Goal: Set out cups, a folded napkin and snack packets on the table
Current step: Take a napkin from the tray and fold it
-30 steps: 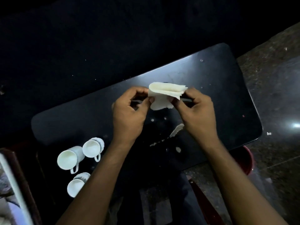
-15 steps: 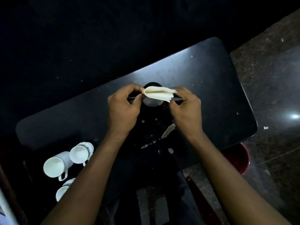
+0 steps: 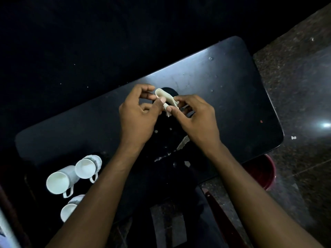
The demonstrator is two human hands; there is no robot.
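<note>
On my head feed, the only view I have, the black table (image 3: pixel 223 86) runs slantwise across the picture. Over its middle, lifted off the top, is the folded napkin (image 3: pixel 165 96), a small pale wad. My operator's left hand (image 3: pixel 138 117) grasps its left end between curled thumb and fingertips. The right hand (image 3: pixel 198 119) grasps the other end, thumb and forefinger closed on the paper. Pale scraps lie on the table just below the wrists.

By the table's near left corner sit three white cups (image 3: pixel 60 181), mouths turned toward the camera. Two touch and the third is half hidden by the left forearm. I cannot tell whether they rest on the table itself. Past its near right edge a red bucket (image 3: pixel 263 174) stands on the stone floor (image 3: pixel 295 86).
</note>
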